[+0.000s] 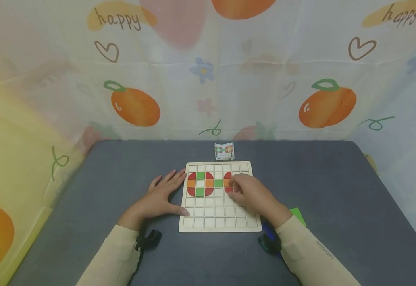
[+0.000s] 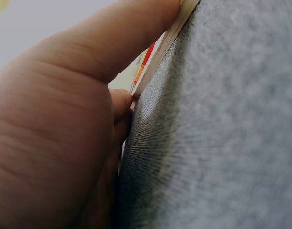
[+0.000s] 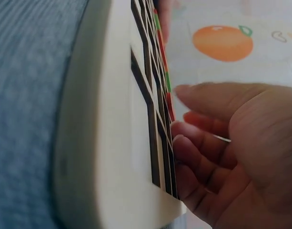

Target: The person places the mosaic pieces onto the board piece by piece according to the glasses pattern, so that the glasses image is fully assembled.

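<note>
A pale wooden grid board (image 1: 219, 223) lies on the table, with red, orange and green tiles set in its upper rows. My left hand (image 1: 161, 197) is spread along the board's left side, thumb on the lower left part and fingertips by the upper left edge. In the left wrist view, the thumb (image 2: 136, 33) reaches the board's rim. My right hand (image 1: 252, 192) is bent over the right-hand tiles, fingertips at an orange tile (image 1: 226, 182) and a red tile (image 1: 227, 191). I cannot tell whether a tile is between its thumb (image 3: 207, 98) and fingers.
A small printed pattern card (image 1: 224, 151) lies just beyond the board. Something flat and bright green (image 1: 298, 216) shows beside the right wrist, and something blue (image 1: 270, 231) lies under it. A patterned curtain (image 1: 243, 91) hangs behind the dark grey table (image 1: 140, 159).
</note>
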The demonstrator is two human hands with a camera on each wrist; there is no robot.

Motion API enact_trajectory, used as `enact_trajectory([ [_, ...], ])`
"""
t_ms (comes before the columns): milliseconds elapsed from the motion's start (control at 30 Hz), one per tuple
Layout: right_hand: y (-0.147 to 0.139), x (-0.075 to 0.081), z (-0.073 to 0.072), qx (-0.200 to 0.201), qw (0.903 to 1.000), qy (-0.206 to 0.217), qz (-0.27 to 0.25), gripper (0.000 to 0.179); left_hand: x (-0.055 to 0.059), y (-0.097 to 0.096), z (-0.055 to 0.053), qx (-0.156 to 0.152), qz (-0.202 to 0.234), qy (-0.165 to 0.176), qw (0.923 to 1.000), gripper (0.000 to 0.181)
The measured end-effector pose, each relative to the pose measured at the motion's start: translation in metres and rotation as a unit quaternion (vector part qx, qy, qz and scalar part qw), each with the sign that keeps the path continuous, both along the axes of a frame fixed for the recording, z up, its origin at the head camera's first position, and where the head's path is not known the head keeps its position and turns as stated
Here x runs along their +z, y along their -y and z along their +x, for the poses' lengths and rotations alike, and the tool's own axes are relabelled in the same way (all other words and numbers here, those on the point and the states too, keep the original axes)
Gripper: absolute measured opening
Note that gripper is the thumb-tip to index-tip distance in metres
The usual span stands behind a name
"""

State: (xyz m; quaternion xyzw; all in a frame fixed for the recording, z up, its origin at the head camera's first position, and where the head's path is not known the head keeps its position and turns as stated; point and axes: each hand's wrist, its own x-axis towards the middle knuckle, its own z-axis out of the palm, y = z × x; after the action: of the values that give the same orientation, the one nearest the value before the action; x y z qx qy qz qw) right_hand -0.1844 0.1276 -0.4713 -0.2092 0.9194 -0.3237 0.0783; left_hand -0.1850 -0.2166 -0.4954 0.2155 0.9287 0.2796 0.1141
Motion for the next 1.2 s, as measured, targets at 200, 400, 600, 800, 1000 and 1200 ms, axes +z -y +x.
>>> enact_trajectory([
  [200, -0.004, 0.003, 0.001, -0.005, 0.9992, -0.001, -0.04, 0.031, 0.0, 0.001, 0.0, 0.0, 0.001, 0.001, 1.0, 0.131],
  [400, -0.017, 0.011, 0.009, -0.014, 0.9966, 0.003, -0.081, 0.039, 0.0, 0.0, -0.001, -0.002, 0.005, 0.002, 1.0, 0.131],
  [600, -0.038, 0.022, 0.015, -0.022, 0.9927, 0.01, -0.118, 0.043, 0.001, -0.001, 0.0, 0.0, -0.001, 0.002, 1.0, 0.131],
  [800, -0.062, 0.022, 0.018, -0.038, 0.9873, 0.031, -0.151, 0.044, -0.001, 0.0, 0.0, 0.002, -0.001, 0.0, 1.0, 0.131],
  [1000, -0.09, 0.011, 0.019, -0.033, 0.9816, 0.043, -0.183, 0.041, 0.0, 0.0, 0.0, 0.001, 0.001, 0.001, 1.0, 0.131],
  [1200, -0.111, 0.006, 0.023, -0.038, 0.9758, 0.052, -0.209, 0.04, 0.0, -0.001, 0.0, 0.002, 0.001, 0.002, 1.0, 0.131],
])
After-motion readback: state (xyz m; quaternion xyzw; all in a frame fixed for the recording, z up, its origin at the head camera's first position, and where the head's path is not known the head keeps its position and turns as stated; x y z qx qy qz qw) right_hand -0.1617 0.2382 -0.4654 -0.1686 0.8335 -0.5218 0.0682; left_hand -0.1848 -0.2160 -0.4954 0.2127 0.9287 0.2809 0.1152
